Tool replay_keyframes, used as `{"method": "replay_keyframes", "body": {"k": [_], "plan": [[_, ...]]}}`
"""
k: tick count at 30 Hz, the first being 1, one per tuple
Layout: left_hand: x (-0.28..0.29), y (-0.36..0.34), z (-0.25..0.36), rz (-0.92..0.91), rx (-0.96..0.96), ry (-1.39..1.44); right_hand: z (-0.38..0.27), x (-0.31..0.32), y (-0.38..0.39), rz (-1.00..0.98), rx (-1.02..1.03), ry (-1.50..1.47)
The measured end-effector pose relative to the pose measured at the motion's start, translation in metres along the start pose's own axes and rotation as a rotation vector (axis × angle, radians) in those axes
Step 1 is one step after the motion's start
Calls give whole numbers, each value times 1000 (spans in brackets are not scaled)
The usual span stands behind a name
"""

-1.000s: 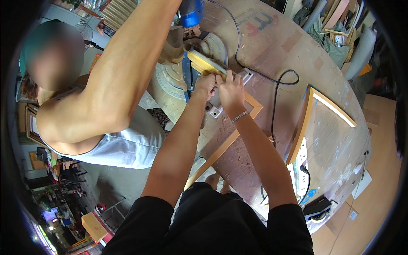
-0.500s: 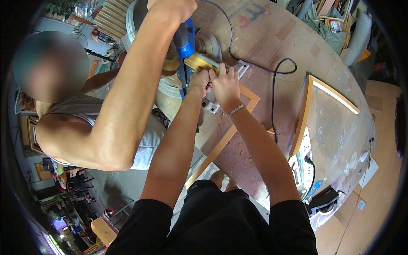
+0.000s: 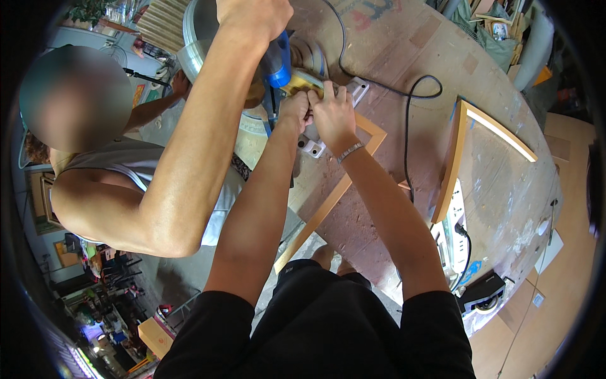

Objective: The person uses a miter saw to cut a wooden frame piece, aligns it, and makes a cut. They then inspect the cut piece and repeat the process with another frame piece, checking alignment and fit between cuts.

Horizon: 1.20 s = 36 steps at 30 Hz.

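Note:
My left hand point(image 3: 294, 111) and my right hand point(image 3: 334, 112) are pressed together at the saw point(image 3: 297, 63), fingers pinched on a small yellow piece point(image 3: 304, 83) at its base. A blue handle part point(image 3: 276, 66) stands just left of my fingers. A co-worker's hand point(image 3: 254, 18) rests on top of the saw, and their bare arm point(image 3: 196, 145) crosses the view from the left. A long pale wooden strip point(image 3: 328, 205) runs from under my right wrist down toward my body.
A light wooden frame point(image 3: 456, 158) lies on the round worn bench top point(image 3: 404, 50) to the right. A black cable point(image 3: 413, 95) loops across it. A white power strip point(image 3: 452, 218) and a dark tool point(image 3: 483, 292) sit at the bench's near edge. A white block point(image 3: 314, 149) lies under my wrists.
The co-worker's arm has shifted right and their hand now sits on top of the saw. My two hands stay together on the yellow piece.

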<state>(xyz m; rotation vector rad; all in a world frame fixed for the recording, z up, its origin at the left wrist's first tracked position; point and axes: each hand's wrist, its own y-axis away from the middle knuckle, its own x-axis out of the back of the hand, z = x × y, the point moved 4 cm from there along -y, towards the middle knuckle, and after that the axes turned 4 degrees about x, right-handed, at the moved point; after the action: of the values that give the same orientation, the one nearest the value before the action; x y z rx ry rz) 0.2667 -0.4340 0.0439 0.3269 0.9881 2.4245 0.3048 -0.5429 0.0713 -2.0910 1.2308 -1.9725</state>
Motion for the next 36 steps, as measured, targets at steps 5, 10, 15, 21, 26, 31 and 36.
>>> {"method": "replay_keyframes", "body": {"k": [5,10,15,21,26,31,36], "plan": [[-1,5,0,1,5,-40,-1,2,1,5,11,3],[-4,-4,-2,-47,11,-85,1,4,2,-21,18,6],[-5,3,-1,-25,-13,-107,2,2,3,-3,40,9],[-3,0,-1,-9,-20,-64,1,-2,2,2,50,19],[-1,-9,-3,-43,12,-116,1,-4,1,-12,51,49],[-2,-7,-3,-15,32,-79,2,-2,2,-6,59,50],[1,-18,-6,-23,29,-179,0,-1,1,-24,54,57]]}}
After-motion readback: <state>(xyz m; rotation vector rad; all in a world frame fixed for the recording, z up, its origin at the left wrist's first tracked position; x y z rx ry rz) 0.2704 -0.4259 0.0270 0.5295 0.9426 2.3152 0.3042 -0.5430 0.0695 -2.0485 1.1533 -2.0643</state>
